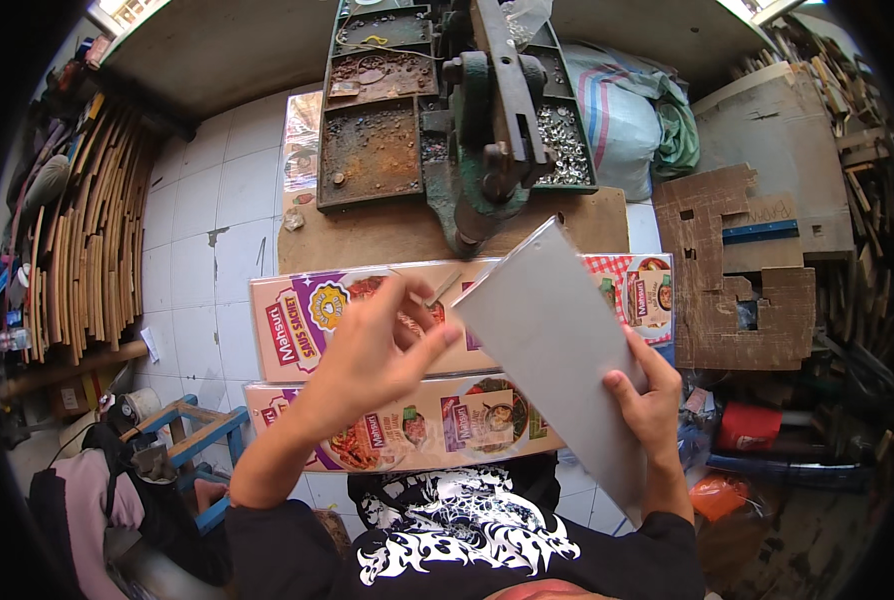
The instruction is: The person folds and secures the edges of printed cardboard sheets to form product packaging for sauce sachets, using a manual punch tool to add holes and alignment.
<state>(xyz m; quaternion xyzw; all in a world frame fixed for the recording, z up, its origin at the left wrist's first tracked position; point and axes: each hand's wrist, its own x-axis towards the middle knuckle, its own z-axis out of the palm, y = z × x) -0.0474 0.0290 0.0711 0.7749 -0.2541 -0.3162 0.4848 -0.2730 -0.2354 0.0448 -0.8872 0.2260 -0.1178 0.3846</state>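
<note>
Gripping smooth grey card sheet [557, 340], glossy printed cartons [467, 415], rusty press [487, 120]

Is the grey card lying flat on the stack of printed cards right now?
No. The right hand holds the grey card tilted up off the printed cards, while the left hand pinches its upper left edge.
</note>
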